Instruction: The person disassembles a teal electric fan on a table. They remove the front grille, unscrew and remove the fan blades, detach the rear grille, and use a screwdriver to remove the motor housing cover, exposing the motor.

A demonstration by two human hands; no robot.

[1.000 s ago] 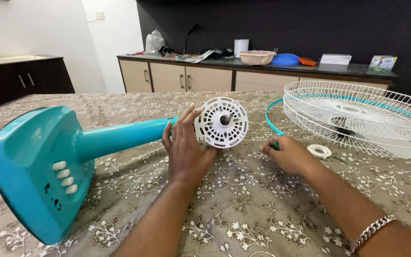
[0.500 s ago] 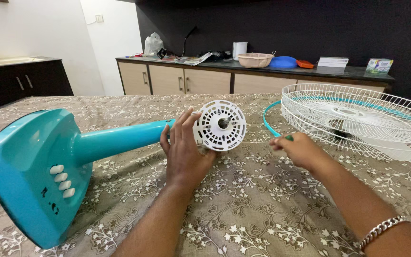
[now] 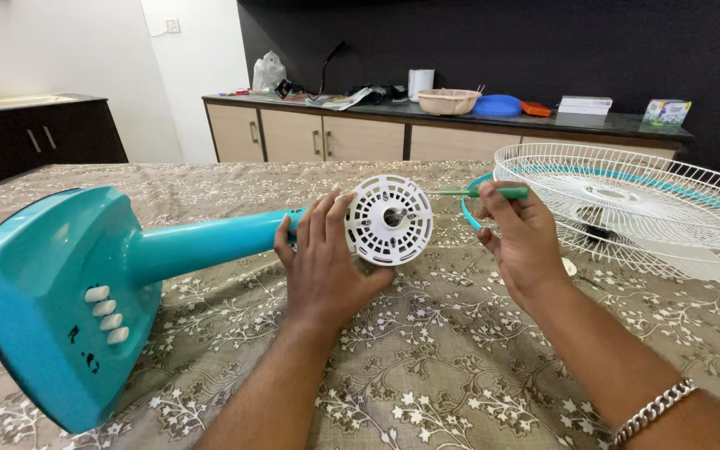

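Observation:
A teal table fan lies on its side, its base (image 3: 52, 292) at the left and its neck (image 3: 202, 240) running right to a round white motor housing (image 3: 392, 219). My left hand (image 3: 322, 262) grips the housing from behind and below. My right hand (image 3: 520, 237) holds a green-handled screwdriver (image 3: 493, 192) level, with its tip pointing left toward the housing. The tip stops a little short of the housing's right edge.
White wire fan guards (image 3: 635, 204) with a teal rim and the blade lie stacked at the right. A small white ring (image 3: 571, 267) rests behind my right hand. The floral tablecloth (image 3: 427, 358) covers the table. A counter (image 3: 427, 125) with bowls and boxes stands behind.
My right hand rose from the table with the screwdriver and turned it level toward the motor housing. My left hand kept its hold on the housing.

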